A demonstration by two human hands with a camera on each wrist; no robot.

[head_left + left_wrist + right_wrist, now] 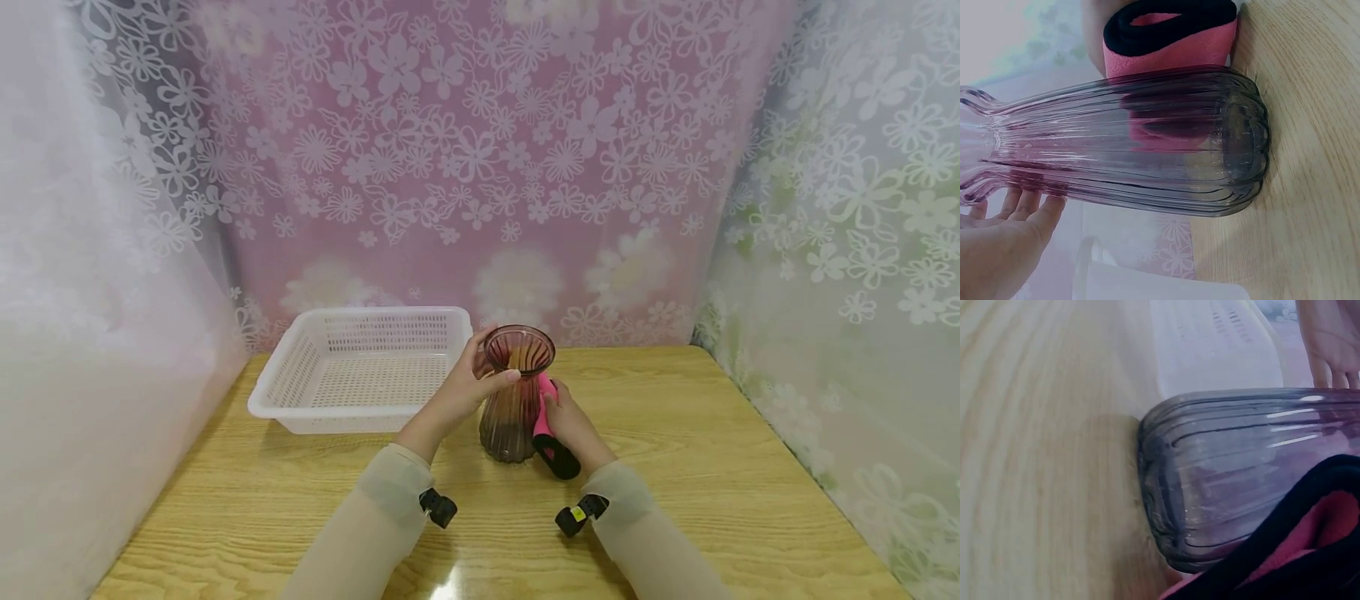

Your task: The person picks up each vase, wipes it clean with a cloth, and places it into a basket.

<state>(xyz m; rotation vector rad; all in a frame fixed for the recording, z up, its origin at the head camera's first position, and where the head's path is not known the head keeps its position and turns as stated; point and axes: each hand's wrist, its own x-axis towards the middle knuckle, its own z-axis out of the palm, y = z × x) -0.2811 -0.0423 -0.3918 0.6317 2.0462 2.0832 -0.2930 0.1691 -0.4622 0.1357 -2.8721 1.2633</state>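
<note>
My L hand (465, 386) grips the glass vase (504, 425) round its neck, body below my fingers, base on tbl (675, 483), nr right of basket (337, 423); R hand (574, 427) holds pink/blk cloth (545, 427) at vase's right side.

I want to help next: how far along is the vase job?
Looks done: the vase stands upright on the table. In hand: the left hand grips its neck while the right hand holds a pink-and-black cloth at its side. To do: probably finishing with the cloth and letting go, since both hands are busy.
</note>
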